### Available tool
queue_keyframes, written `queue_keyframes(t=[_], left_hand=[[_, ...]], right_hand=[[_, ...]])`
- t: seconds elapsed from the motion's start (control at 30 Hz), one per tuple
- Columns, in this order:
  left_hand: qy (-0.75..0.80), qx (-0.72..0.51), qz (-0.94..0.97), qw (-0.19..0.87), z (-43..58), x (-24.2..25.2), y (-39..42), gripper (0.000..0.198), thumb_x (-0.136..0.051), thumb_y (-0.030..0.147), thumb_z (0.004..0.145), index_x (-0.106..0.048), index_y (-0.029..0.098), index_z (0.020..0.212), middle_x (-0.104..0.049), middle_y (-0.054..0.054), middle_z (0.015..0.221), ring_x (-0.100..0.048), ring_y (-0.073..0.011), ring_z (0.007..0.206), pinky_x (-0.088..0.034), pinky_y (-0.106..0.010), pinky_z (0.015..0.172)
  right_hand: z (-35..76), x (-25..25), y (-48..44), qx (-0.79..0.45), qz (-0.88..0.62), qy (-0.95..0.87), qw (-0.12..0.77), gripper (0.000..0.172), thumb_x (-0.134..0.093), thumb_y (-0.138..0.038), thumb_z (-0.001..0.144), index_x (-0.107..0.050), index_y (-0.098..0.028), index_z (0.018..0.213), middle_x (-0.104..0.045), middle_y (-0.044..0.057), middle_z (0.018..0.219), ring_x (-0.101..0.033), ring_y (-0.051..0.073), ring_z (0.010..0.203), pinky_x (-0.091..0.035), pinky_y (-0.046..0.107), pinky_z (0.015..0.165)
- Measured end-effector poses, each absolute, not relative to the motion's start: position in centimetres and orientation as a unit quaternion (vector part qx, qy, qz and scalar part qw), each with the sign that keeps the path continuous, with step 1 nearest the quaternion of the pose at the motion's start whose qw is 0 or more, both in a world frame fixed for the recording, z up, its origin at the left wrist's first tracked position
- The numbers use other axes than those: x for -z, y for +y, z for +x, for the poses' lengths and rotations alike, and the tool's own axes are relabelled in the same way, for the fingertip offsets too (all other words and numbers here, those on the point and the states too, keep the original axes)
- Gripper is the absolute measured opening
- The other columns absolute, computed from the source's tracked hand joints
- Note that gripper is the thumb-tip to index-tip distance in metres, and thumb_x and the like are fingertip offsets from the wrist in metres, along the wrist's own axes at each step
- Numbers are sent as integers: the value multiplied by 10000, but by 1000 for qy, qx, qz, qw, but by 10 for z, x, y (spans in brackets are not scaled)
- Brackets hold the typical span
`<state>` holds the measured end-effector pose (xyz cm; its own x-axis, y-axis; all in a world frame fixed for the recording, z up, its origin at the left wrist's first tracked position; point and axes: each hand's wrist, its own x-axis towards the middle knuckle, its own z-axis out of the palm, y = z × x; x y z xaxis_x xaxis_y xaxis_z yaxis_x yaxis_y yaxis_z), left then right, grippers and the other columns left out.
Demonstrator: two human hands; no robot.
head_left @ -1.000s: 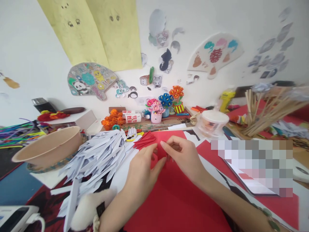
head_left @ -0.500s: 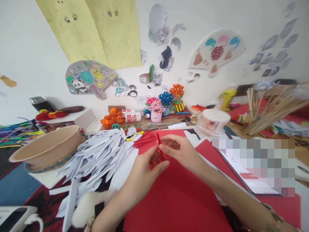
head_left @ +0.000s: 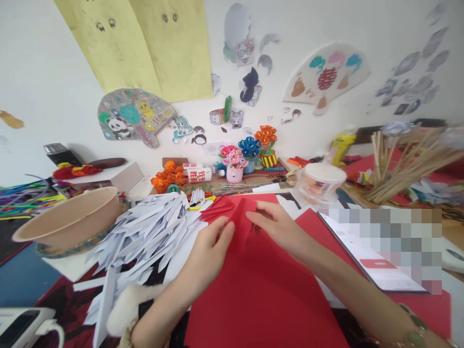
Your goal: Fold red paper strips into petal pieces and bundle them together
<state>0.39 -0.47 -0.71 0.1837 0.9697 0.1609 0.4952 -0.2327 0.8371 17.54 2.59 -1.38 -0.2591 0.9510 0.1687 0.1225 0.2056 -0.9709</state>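
Observation:
Between my hands is a small piece of red paper [head_left: 239, 226], spread partly open with a crease down it. My left hand [head_left: 213, 245] pinches its left edge between thumb and fingers. On the other side, my right hand [head_left: 272, 221] grips the upper right edge, with its fingertips partly behind the paper. Below lies a large red sheet [head_left: 268, 295]. Several folded red paper pieces [head_left: 216, 208] rest just beyond my left hand. To the left spreads a heap of folded white paper strips [head_left: 145, 232].
A beige oval basin [head_left: 68, 217] stands at the left. A tablet [head_left: 377, 266], partly blurred out, lies at the right. A lidded white tub [head_left: 321, 181], small flower pots [head_left: 235, 174] and a bundle of sticks [head_left: 406, 164] line the back. A white charger-like device [head_left: 29, 326] sits front left.
The red paper was a narrow folded strip seen edge-on; now it is opened out into a wider piece. My hands have moved slightly apart, the left one toward the left.

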Motion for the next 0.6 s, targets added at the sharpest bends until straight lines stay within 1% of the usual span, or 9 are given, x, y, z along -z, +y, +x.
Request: queue_keyframes(t=[0.03, 0.07, 0.13, 0.2, 0.3, 0.37, 0.47, 0.53, 0.6], left_hand=[[534, -358, 702, 305, 4, 7, -4, 341, -427, 380, 927, -616, 188, 718, -655, -8, 675, -591, -171, 643, -435, -261, 575], [542, -354, 707, 285, 4, 7, -3, 341, -431, 387, 928, -608, 190, 714, -661, -8, 686, -591, -168, 641, -430, -262, 582], [555, -359, 707, 252, 4, 8, -3, 260, -482, 384, 909, -627, 196, 802, -688, -5, 738, -599, -162, 643, -426, -264, 599], [559, -386, 697, 229, 3, 8, -3, 184, -546, 362, 875, -636, 201, 881, -703, -5, 791, -605, -155, 655, -431, -263, 615], [543, -442, 677, 226, 2, 9, -5, 135, -590, 317, 841, -645, 194, 838, -683, 5, 731, -593, -142, 634, -446, -254, 618], [531, -470, 662, 244, 2, 8, -6, 117, -604, 291, 828, -650, 186, 802, -669, 13, 669, -592, -134, 609, -454, -242, 603], [528, -491, 648, 246, 4, 5, -8, 100, -630, 270, 816, -671, 179, 825, -678, 17, 643, -597, -125, 581, -455, -227, 573], [533, -496, 647, 228, 5, 4, -8, 111, -644, 273, 816, -688, 178, 852, -694, 12, 668, -602, -122, 585, -458, -221, 569], [537, -500, 647, 207, 4, 4, -8, 125, -650, 282, 819, -700, 178, 867, -702, 7, 687, -608, -121, 590, -460, -219, 565]], right_hand=[[175, 15, 26, -461, -425, -644, 439, 242, -594, -354, 839, -525, -194, 671, -534, -30, 630, -537, 139, 604, -408, 256, 573], [174, 17, 26, -453, -425, -652, 435, 226, -603, -340, 831, -529, -191, 678, -542, -29, 641, -528, 136, 602, -399, 254, 569], [173, 19, 26, -440, -422, -672, 421, 225, -607, -325, 830, -519, -189, 674, -526, -33, 644, -493, 128, 600, -372, 250, 559], [172, 19, 25, -425, -424, -691, 403, 260, -614, -326, 830, -489, -189, 647, -480, -41, 628, -448, 122, 598, -341, 247, 553], [172, 18, 22, -404, -437, -698, 399, 311, -630, -363, 827, -471, -192, 622, -445, -42, 613, -421, 123, 594, -316, 248, 539], [172, 17, 20, -423, -429, -685, 410, 304, -618, -394, 843, -516, -189, 643, -496, -26, 635, -468, 135, 615, -357, 253, 552], [170, 14, 17, -483, -393, -657, 425, 234, -597, -392, 869, -618, -178, 776, -625, 18, 764, -577, 164, 713, -464, 279, 634], [168, 13, 14, -497, -378, -649, 434, 194, -596, -358, 873, -642, -172, 849, -661, 40, 835, -607, 176, 769, -502, 296, 683], [167, 12, 12, -488, -380, -655, 436, 166, -588, -322, 877, -649, -168, 871, -666, 43, 836, -607, 173, 760, -509, 298, 687]])
